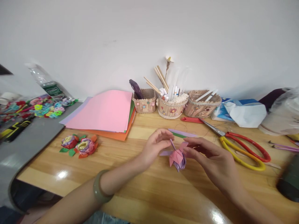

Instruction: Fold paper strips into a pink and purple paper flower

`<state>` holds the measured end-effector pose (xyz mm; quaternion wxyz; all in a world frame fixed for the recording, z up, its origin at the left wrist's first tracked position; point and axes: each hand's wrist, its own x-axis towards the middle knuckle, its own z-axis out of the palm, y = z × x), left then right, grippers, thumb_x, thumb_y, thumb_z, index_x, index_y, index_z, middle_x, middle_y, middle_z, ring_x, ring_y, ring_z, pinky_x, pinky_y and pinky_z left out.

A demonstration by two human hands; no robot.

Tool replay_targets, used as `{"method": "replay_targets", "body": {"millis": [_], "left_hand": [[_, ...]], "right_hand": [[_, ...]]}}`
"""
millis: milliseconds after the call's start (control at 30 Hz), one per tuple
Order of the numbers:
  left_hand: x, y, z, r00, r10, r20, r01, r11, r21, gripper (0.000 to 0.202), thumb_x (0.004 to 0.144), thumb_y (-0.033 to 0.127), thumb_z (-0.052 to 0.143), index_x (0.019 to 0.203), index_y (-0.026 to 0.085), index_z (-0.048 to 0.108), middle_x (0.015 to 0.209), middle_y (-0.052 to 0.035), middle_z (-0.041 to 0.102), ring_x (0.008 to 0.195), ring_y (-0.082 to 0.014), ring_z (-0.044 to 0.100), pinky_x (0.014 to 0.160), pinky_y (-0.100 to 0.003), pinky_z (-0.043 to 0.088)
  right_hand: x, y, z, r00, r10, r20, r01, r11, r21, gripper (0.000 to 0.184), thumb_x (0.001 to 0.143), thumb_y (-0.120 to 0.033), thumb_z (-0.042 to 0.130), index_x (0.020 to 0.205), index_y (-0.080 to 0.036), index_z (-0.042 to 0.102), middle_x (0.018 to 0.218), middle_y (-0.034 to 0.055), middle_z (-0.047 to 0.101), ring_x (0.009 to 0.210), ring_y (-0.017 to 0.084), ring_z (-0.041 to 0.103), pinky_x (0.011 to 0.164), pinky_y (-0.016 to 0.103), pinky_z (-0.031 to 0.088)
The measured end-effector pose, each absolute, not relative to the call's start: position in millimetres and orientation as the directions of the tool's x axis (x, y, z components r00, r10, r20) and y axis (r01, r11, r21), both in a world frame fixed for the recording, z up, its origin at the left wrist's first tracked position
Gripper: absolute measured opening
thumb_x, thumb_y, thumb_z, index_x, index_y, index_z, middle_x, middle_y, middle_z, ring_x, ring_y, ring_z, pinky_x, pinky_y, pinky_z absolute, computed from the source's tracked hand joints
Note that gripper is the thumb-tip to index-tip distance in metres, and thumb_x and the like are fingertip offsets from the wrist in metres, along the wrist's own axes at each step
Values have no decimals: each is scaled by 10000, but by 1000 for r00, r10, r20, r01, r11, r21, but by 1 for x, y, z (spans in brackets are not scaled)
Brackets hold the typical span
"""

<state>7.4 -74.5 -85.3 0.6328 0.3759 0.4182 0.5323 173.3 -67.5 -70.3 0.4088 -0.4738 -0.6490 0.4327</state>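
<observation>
Bangle [99, 188] on left wrist; left hand [155, 144], right hand [210, 158] pinch paper flower [177, 158] at fingertips — hard tug may tear thin petal; scissors [243, 146] right of grip.

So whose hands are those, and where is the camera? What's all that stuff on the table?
The camera sits on a person's head and looks down, so you see their own two hands. No machine here, just one picture. The left hand, with a green bracelet on its wrist, and the right hand pinch a small pink and purple paper flower between their fingertips. On the wooden table lie big red and yellow scissors, a stack of coloured paper and two finished flowers. By the wall stand three little baskets with sticks and pens in them.
</observation>
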Motion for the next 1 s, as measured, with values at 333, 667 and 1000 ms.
{"method": "replay_targets", "body": {"millis": [333,667,1000], "left_hand": [[7,-83,-86,103,934,343,214,-357,909,135,777,241,554,848,207,664,863,-57,655,914,-181,560,855,-320,407],[7,-83,-85,131,953,274,167,-294,941,79,780,212,540,785,172,608,841,-59,620,848,-166,563,820,-308,421],[9,-86,-79,274,962,0,-101,28,995,171,729,282,607,788,165,496,652,14,548,549,-81,510,596,-239,420]], "right_hand": [[176,-73,-79,-234,900,369,463,437,-771,197,761,-312,611,927,-207,617,801,31,682,652,162,625,651,317,522],[174,-75,-78,-196,913,358,484,408,-774,209,750,-328,612,928,-219,605,796,33,690,681,187,646,669,340,532],[174,-75,-76,-223,924,312,410,379,-830,176,728,-371,634,721,-207,572,655,19,605,590,145,562,565,278,492]]}}
